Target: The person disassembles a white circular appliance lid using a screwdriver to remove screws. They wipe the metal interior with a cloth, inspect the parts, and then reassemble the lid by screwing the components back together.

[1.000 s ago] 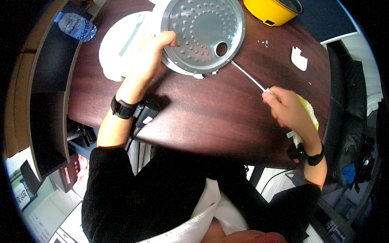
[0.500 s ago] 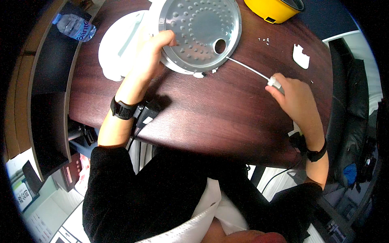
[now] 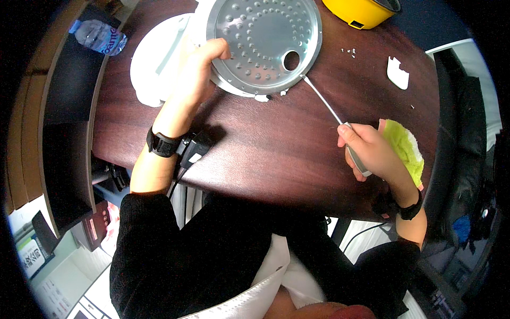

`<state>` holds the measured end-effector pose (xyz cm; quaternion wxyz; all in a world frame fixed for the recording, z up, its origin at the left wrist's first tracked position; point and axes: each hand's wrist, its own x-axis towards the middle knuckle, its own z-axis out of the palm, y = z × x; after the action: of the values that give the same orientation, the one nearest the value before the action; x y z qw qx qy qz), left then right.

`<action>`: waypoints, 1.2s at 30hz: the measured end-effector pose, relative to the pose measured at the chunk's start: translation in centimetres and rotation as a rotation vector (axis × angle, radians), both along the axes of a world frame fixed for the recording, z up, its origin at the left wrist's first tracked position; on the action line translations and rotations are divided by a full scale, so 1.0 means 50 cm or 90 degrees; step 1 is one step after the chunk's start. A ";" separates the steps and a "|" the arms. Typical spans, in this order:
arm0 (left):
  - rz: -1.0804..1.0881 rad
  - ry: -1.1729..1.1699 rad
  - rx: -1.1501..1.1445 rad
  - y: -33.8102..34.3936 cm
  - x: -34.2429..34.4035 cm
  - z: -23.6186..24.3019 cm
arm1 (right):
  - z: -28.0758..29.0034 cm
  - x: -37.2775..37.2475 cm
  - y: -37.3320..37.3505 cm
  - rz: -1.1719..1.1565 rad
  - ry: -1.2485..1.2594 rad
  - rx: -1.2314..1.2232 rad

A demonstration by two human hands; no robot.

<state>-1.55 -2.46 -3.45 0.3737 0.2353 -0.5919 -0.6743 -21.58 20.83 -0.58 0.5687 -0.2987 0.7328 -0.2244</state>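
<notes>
At the far middle of the table stands a rice cooker lid [image 3: 263,48], its round silver plate dotted with bumps and pierced by a hole. My left hand [image 3: 192,77] grips its left side, thumb over the metal rim and the other fingers hidden. A white rounded part [image 3: 154,61] lies just left of it, partly behind that hand. My right hand [image 3: 374,151] is closed around the grey handle of a screwdriver [image 3: 325,102]. The thin shaft points up and left, its tip at the plate's lower right rim, near the hole.
A yellow container [image 3: 358,11] sits at the far right. White broken fragments [image 3: 397,73] lie on the dark wooden table [image 3: 281,154]. A green cloth [image 3: 404,149] is beside my right hand. A water bottle [image 3: 100,37] lies on the left shelf.
My right hand has moved down and slightly left, tilting the screwdriver more steeply with its tip still at the rim. The green cloth has come into sight. The lid has shifted slightly right in the picture.
</notes>
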 end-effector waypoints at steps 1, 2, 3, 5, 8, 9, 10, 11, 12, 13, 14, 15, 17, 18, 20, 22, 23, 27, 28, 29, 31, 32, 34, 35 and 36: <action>0.005 0.001 0.007 0.003 0.000 0.002 | -0.001 0.004 -0.002 -0.015 -0.031 0.005; 0.010 -0.004 0.004 0.006 0.001 0.001 | 0.000 0.005 -0.004 0.010 0.002 0.011; 0.014 -0.009 0.000 0.008 0.001 0.003 | 0.006 0.005 -0.008 0.033 0.035 0.017; 0.019 -0.023 -0.008 0.012 0.001 0.009 | 0.009 0.001 -0.014 0.130 0.217 -0.021; 0.020 -0.040 -0.016 0.016 -0.002 0.014 | 0.001 -0.027 -0.018 0.327 0.611 -0.136; 0.017 -0.041 -0.016 0.014 -0.001 0.014 | -0.001 -0.043 -0.021 0.376 0.707 -0.163; 0.014 -0.042 -0.016 0.012 -0.001 0.014 | 0.001 -0.048 -0.024 0.424 0.804 -0.191; 0.018 -0.046 -0.017 0.012 -0.001 0.013 | 0.006 -0.046 -0.027 0.425 0.885 -0.153; 0.018 -0.049 -0.018 0.012 -0.001 0.011 | 0.012 -0.051 -0.027 0.426 0.894 -0.180; 0.019 -0.052 -0.019 0.011 -0.001 0.010 | 0.016 -0.061 -0.030 0.426 0.902 -0.207; 0.024 -0.044 -0.016 0.009 0.000 0.011 | 0.017 -0.067 -0.032 0.427 0.910 -0.235; 0.030 -0.032 -0.009 0.009 0.000 0.010 | 0.020 -0.069 -0.034 0.432 0.906 -0.268; 0.020 -0.007 0.019 0.002 0.003 0.002 | 0.018 -0.057 -0.024 0.408 0.784 -0.236; 0.014 -0.009 0.021 0.002 0.002 0.003 | 0.013 -0.051 -0.020 0.392 0.723 -0.221; 0.004 -0.015 0.024 0.004 0.002 0.005 | 0.014 -0.044 -0.013 0.262 0.430 -0.121; 0.008 -0.008 0.002 0.000 0.001 -0.001 | 0.032 -0.020 -0.011 0.085 0.128 0.024; 0.009 -0.004 -0.010 -0.001 0.000 -0.004 | 0.006 -0.023 -0.003 0.040 0.067 0.015; 0.026 0.002 0.023 0.014 -0.003 0.008 | 0.004 -0.001 -0.009 -0.020 -0.023 0.047; 0.025 0.000 0.020 0.015 -0.002 0.007 | 0.004 0.001 -0.009 0.002 0.008 0.039; 0.024 -0.003 0.016 0.015 -0.002 0.007 | 0.005 0.002 -0.009 0.024 0.038 0.031; 0.005 -0.014 -0.003 0.018 0.002 0.007 | -0.005 -0.005 -0.004 0.136 0.256 -0.066; -0.005 -0.019 -0.012 0.019 0.002 0.007 | -0.025 -0.020 0.000 0.227 0.443 -0.155; 0.017 -0.023 -0.017 0.023 0.000 0.010 | -0.024 -0.031 -0.011 0.348 0.700 -0.221; 0.028 -0.024 -0.020 0.025 -0.001 0.010 | -0.006 -0.038 -0.018 0.375 0.771 -0.195; 0.027 -0.022 -0.021 0.023 -0.001 0.010 | 0.006 -0.041 -0.026 0.399 0.842 -0.169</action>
<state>-1.60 -1.32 -2.96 0.3815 0.2532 -0.6044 -0.6520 -23.61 19.55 -0.30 0.0055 -0.6327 0.7692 0.0887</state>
